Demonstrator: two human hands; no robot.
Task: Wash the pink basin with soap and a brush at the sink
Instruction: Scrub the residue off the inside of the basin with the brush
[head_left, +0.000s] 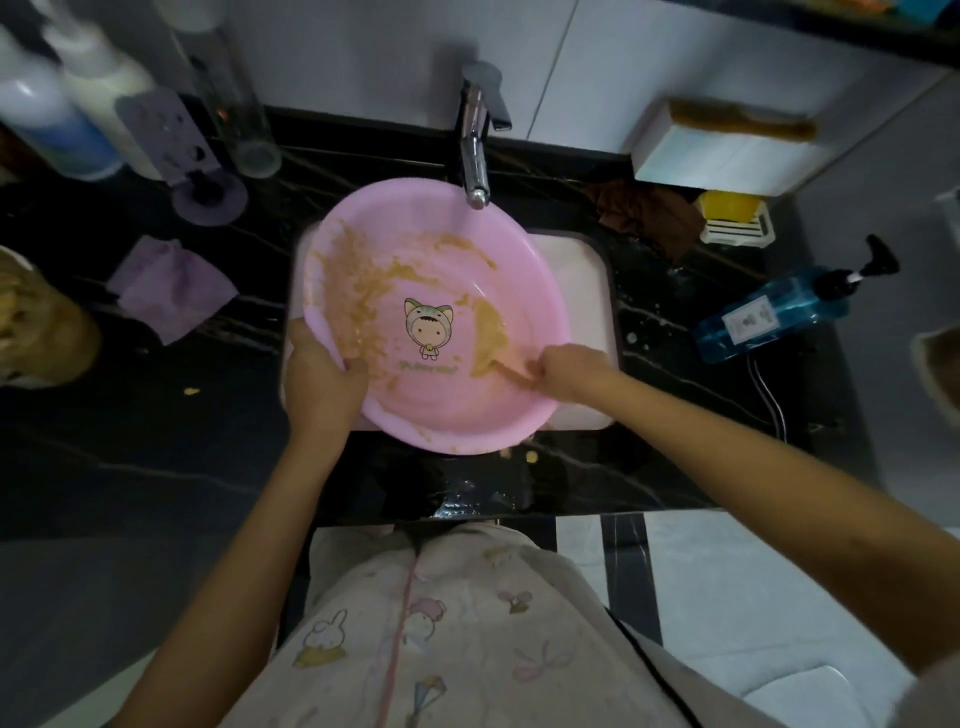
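Observation:
The pink basin sits tilted over the white sink, under the chrome tap. Tan smears cover its left wall, back wall and right side around a cartoon print. My left hand grips the near-left rim, thumb inside. My right hand reaches in from the right, its smeared fingers stretched out onto the tan patch on the bottom. It holds nothing that I can see. A brown brush lies on a white box at the back right. A blue pump soap bottle lies on its side on the right counter.
Black marble counter surrounds the sink. At the back left stand bottles and a purple holder; a purple cloth lies in front. A brown cloth and a yellow block on a white rack are right of the tap.

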